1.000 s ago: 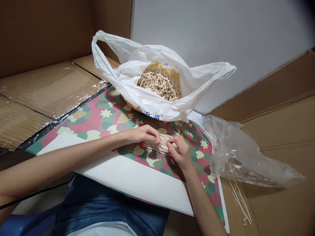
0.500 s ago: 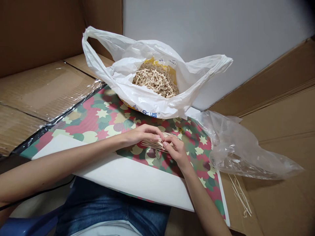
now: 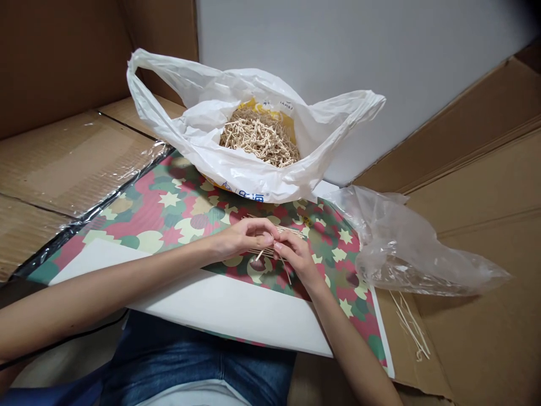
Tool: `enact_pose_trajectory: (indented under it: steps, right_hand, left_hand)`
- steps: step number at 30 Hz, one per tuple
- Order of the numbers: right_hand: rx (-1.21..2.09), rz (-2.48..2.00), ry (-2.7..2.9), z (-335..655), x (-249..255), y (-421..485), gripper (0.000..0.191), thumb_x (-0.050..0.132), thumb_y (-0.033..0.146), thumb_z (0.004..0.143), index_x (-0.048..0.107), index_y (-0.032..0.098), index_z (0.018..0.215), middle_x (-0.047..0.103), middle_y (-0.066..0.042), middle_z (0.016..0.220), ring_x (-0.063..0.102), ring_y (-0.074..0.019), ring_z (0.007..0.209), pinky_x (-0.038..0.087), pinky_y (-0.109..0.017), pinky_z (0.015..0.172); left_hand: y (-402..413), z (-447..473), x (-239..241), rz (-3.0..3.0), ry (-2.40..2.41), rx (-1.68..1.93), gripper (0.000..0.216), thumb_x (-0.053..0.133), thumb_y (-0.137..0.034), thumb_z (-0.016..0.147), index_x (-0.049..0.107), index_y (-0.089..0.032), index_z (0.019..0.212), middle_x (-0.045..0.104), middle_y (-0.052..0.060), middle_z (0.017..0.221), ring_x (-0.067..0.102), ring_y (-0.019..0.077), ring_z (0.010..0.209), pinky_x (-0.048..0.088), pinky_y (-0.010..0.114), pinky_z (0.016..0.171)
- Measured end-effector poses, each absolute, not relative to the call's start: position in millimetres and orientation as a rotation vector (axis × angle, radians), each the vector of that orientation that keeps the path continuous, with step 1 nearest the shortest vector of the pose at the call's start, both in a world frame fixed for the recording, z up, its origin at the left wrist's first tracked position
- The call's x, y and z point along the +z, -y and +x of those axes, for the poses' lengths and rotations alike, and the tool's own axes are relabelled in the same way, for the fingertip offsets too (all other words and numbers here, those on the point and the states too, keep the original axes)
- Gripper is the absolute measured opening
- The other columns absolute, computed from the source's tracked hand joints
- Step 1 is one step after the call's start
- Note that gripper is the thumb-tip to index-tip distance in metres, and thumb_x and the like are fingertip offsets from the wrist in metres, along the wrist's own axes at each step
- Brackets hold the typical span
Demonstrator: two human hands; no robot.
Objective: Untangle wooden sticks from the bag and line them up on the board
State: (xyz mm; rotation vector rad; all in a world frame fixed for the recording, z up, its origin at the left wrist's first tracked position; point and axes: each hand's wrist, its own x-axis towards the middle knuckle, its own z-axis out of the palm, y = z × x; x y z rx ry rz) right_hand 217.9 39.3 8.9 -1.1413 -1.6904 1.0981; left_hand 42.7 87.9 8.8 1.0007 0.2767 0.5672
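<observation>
My left hand (image 3: 253, 235) and my right hand (image 3: 295, 252) meet over the patterned board, fingertips nearly touching. Both pinch a thin pale strand (image 3: 286, 272); one end hangs below my right fingers and another pale end pokes out under my left thumb. The middle of the strand is hidden by my fingers. Beneath and behind the hands lies a row of similar pale thin strands (image 3: 292, 232), partly covered. Just beyond them stands an open white plastic bag (image 3: 203, 148), filled with many small knotted pale pieces (image 3: 260, 135).
A camouflage-patterned board (image 3: 169, 217) with a white panel (image 3: 236, 307) along its near side lies under my hands. Crumpled clear plastic (image 3: 406, 248) rests to the right. A few loose strands (image 3: 411, 327) lie on cardboard (image 3: 473, 332). Cardboard also flanks the left.
The fingers have drawn closer in a pinch, and strand ends now stick out below both hands. The whole view has shifted slightly, so the bag appears further left.
</observation>
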Motion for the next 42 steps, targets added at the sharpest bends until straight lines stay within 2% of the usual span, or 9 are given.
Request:
enact_pose_trajectory:
  steps: [8,16,22,25,30,35,39,42]
  right_hand:
    - [1.284,-1.121,1.571,209,10,-37,0.01,0.05,0.026,0.08,0.054,0.02,0.074,0.051,0.003,0.059,0.049,-0.0123,0.056,0.039,-0.025,0.055]
    - [1.378,-1.136,1.438,201,8,-36,0.021,0.043,0.03,0.085,0.051,0.019,0.069,0.052,0.001,0.062,0.05,-0.0121,0.061,0.041,-0.024,0.059]
    - [1.482,-1.079,1.326,198,3,-36,0.014,0.047,0.032,0.083,0.05,0.019,0.077,0.054,0.002,0.061,0.049,-0.0114,0.055,0.039,-0.022,0.048]
    - [1.48,-1.061,1.267,197,1,-35,0.015,0.049,0.031,0.081,0.047,0.019,0.072,0.053,0.003,0.059,0.049,-0.0107,0.051,0.038,-0.023,0.047]
    - [1.382,-1.067,1.204,196,2,-35,0.016,0.049,0.029,0.08,0.048,0.019,0.068,0.051,0.003,0.055,0.048,-0.0106,0.053,0.04,-0.024,0.054]
    - [1.375,-1.03,1.209,196,4,-36,0.012,0.048,0.028,0.08,0.053,0.018,0.074,0.049,0.003,0.056,0.046,-0.0108,0.056,0.04,-0.024,0.058]
    - [1.373,-1.086,1.317,202,8,-36,0.017,0.048,0.031,0.082,0.054,0.019,0.072,0.051,0.001,0.069,0.049,-0.0119,0.065,0.04,-0.024,0.062]
    - [1.388,-1.129,1.404,212,13,-37,0.017,0.049,0.031,0.081,0.053,0.019,0.07,0.051,0.0,0.072,0.049,-0.0117,0.063,0.04,-0.024,0.057]
  left_hand:
    - [-84,46,13,1.15,-0.432,0.751,0.018,0.061,-0.028,0.076,0.055,-0.012,0.073,0.061,0.0,0.061,0.057,0.0096,0.054,0.041,0.018,0.051]
    - [-79,48,13,1.182,-0.506,0.886,0.018,0.055,-0.029,0.081,0.052,-0.014,0.073,0.061,-0.001,0.058,0.06,0.0116,0.052,0.044,0.019,0.048]
    - [-79,49,15,1.17,-0.568,0.916,0.019,0.06,-0.03,0.077,0.053,-0.013,0.071,0.058,-0.003,0.057,0.055,0.0081,0.046,0.04,0.016,0.043]
    - [-79,50,14,1.139,-0.559,0.901,0.019,0.06,-0.031,0.077,0.055,-0.013,0.074,0.059,-0.002,0.061,0.056,0.0085,0.048,0.041,0.018,0.046]
    - [-78,51,11,1.135,-0.416,0.787,0.022,0.056,-0.034,0.079,0.056,-0.013,0.088,0.061,0.002,0.065,0.059,0.0138,0.057,0.046,0.025,0.056]
    - [-76,52,12,1.133,-0.383,0.771,0.02,0.058,-0.032,0.078,0.052,-0.014,0.084,0.06,0.001,0.064,0.058,0.0136,0.058,0.046,0.026,0.057]
    - [-80,49,14,1.036,-0.429,0.77,0.017,0.062,-0.028,0.076,0.053,-0.014,0.08,0.058,0.0,0.068,0.057,0.0115,0.061,0.045,0.023,0.058]
    - [-87,46,17,0.976,-0.456,0.831,0.016,0.065,-0.024,0.073,0.054,-0.013,0.078,0.055,-0.002,0.069,0.054,0.0086,0.062,0.042,0.019,0.058]
